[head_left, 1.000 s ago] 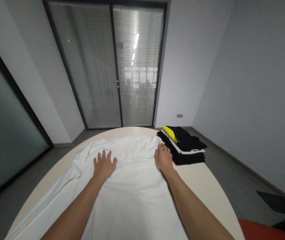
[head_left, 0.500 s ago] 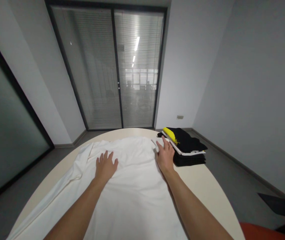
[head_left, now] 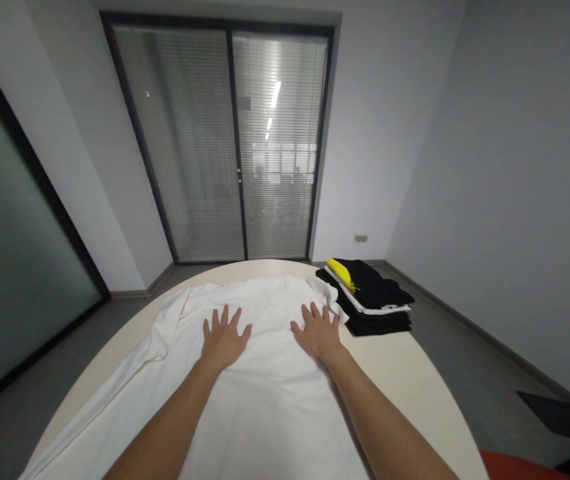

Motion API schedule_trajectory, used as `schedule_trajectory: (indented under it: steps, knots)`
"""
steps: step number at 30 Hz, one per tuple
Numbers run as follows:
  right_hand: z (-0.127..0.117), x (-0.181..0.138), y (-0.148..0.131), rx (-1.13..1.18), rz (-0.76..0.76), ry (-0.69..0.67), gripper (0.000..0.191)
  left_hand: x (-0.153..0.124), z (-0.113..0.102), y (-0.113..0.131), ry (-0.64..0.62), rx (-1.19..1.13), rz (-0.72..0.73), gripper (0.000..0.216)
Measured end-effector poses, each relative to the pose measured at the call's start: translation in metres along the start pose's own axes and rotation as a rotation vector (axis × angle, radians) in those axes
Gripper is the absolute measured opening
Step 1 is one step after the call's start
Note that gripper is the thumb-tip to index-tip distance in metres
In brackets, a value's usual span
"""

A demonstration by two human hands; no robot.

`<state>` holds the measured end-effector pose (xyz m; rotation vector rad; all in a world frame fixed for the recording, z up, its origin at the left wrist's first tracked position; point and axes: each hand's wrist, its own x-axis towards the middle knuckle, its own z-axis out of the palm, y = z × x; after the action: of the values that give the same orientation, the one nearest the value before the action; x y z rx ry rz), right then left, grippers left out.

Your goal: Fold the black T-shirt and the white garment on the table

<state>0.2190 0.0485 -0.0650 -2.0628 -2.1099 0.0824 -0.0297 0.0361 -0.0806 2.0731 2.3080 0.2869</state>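
A white garment [head_left: 269, 393] lies spread over the table, its left side reaching down toward the near edge in long folds. My left hand [head_left: 225, 340] rests flat on the cloth, fingers spread. Palm down near the garment's right edge, my right hand [head_left: 319, 332] also has its fingers apart. Just beyond it, a crumpled flap of the same white cloth touches the stack of folded clothes [head_left: 377, 323]. Neither hand grips anything. The cloth's near end runs out of view.
The round cream table [head_left: 415, 393] carries the folded stack at its far right, black with a white layer and a yellow piece on top. Glass doors with blinds [head_left: 279, 200] stand beyond. Something red [head_left: 515, 465] shows at the lower right.
My right hand has moved left and nearer, off the stack's edge and flat onto the cloth, leaving a flap at the far right corner. My left hand has shifted slightly right.
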Motion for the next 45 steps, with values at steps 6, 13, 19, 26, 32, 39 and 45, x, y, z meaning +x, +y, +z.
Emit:
schedule_trajectory:
  steps: [6, 13, 19, 26, 32, 39, 45]
  knots:
    - [-0.002, -0.013, -0.007, -0.034, 0.041, 0.079, 0.074, -0.008, 0.002, -0.001, 0.033, 0.027, 0.003, 0.069]
    - [-0.021, -0.039, -0.018, 0.11, -0.409, 0.27, 0.048, -0.023, -0.008, 0.0, 0.284, 0.001, 0.136, 0.048]
    - [-0.009, -0.073, -0.032, 0.168, -0.482, 0.067, 0.06, -0.046, -0.007, 0.003, 0.284, -0.029, 0.19, 0.047]
    - [-0.012, -0.107, -0.029, 0.1, -0.391, -0.107, 0.074, -0.078, -0.003, 0.006, 0.153, 0.001, 0.104, 0.06]
    - [-0.042, -0.122, -0.04, -0.048, -0.442, -0.09, 0.072, -0.07, -0.031, 0.004, 0.231, 0.072, 0.199, 0.047]
    - [-0.051, -0.072, -0.062, -0.079, -0.404, -0.054, 0.068, -0.02, -0.034, -0.007, 0.223, 0.064, 0.203, 0.033]
    - [-0.039, -0.038, -0.062, -0.128, -0.382, -0.097, 0.048, 0.004, -0.019, -0.003, 0.227, 0.018, 0.094, 0.068]
